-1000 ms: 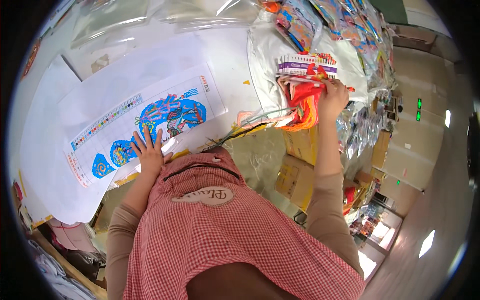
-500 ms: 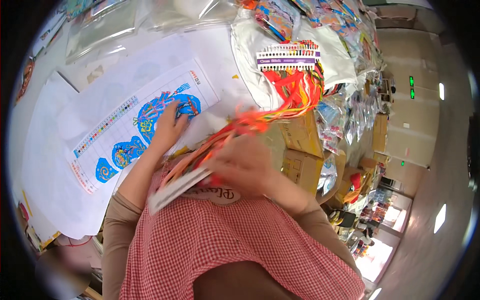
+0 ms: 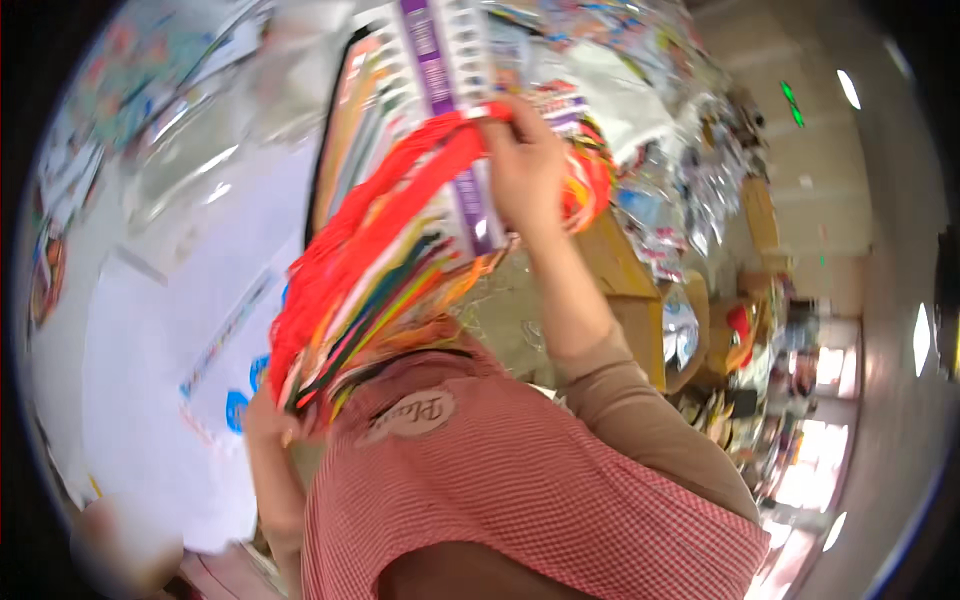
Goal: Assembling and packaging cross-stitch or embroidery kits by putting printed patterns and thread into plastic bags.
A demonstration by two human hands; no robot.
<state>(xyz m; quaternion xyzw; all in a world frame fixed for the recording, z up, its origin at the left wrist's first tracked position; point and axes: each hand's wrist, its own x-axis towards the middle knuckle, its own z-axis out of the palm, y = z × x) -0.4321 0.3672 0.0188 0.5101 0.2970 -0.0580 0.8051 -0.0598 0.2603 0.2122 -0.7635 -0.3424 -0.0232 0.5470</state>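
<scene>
A bundle of embroidery threads (image 3: 365, 225), mostly red with white, green, yellow and black strands, hangs from a long white card with holes and a purple stripe (image 3: 432, 60). My right hand (image 3: 528, 175) is closed on the card's edge and the red threads near the top. Down at the loose ends, my left hand (image 3: 275, 425) is closed round the strands, its fingers partly hidden by them. Under the bundle lies a printed pattern chart (image 3: 215, 350) with blue motifs, mostly covered now.
Beyond my right hand, a second thread card (image 3: 560, 100) lies by a white cloth (image 3: 625, 95). A cardboard box (image 3: 620, 260) stands to the right. Clear plastic bags (image 3: 200, 150) lie at the far left, and large white sheets (image 3: 150, 400) spread below them.
My right hand has lifted the threads up and away from me, turning the card so its striped face shows. My left hand has moved from the chart down to the thread ends.
</scene>
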